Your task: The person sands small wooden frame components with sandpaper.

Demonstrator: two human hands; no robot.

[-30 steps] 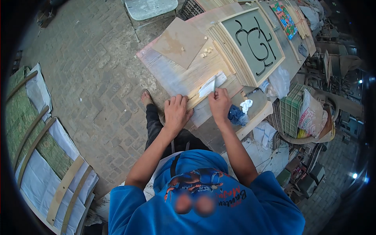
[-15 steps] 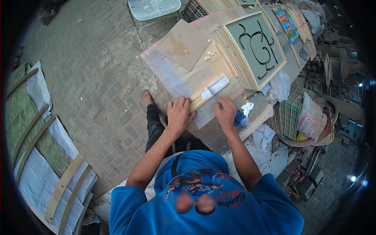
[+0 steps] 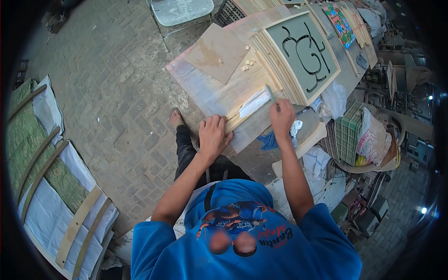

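Observation:
My left hand [image 3: 214, 134] is closed over the near end of a narrow wooden board [image 3: 235, 122]. A streak of white paste [image 3: 254, 103] covers part of that board's top. Beyond the paste, my right hand [image 3: 282, 116] grips a flat-bladed scraper [image 3: 270, 93], its pale edge at the far end of the streak. Most of its handle is hidden by my fingers. Both hands are at the near edge of a worktable topped with a pinkish sheet [image 3: 196, 88].
A framed green panel with cut-out curves [image 3: 308, 51] lies on stacked frames right of the board. Small wood blocks [image 3: 247, 65] and a brown sheet [image 3: 217, 51] are on the table. A blue cloth [image 3: 268, 141] and green crate [image 3: 350, 123] are nearer right; a chair [image 3: 182, 11] stands behind.
My right hand has moved right and away from me, with the scraper now touching down at the paste's far end. My left hand has stayed on the board.

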